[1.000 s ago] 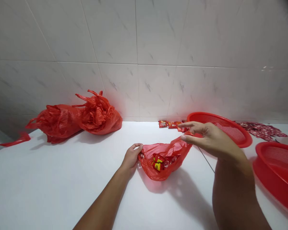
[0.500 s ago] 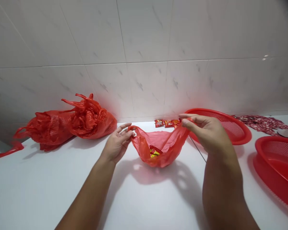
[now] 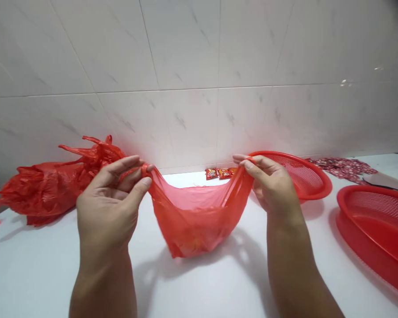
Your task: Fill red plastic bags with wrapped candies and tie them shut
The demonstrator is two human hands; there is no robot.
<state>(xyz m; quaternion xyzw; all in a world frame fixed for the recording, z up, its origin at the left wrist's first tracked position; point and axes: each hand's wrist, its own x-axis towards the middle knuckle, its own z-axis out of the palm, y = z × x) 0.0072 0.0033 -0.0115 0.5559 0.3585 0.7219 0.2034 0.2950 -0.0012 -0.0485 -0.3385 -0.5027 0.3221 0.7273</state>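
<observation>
A thin red plastic bag hangs stretched between my two hands, just over the white table. My left hand pinches one handle between thumb and fingers. The opposite handle is pinched by my right hand. The bag's mouth is spread wide and its front wall faces me. Through the red film a faint yellowish patch shows near the bottom; what lies inside is otherwise hidden. Behind the bag, small red snack packets lie in a row near the wall.
Full red plastic bags with bunched tops stand at the left. A red mesh basket sits behind my right hand, and another red basket at the right edge. A red-and-white patterned pile lies along the tiled wall.
The bag has been raised and pulled wider, its front wall now hiding the yellow and red packets seen inside before. My left hand has moved left and nearer. The view has shifted slightly right.
</observation>
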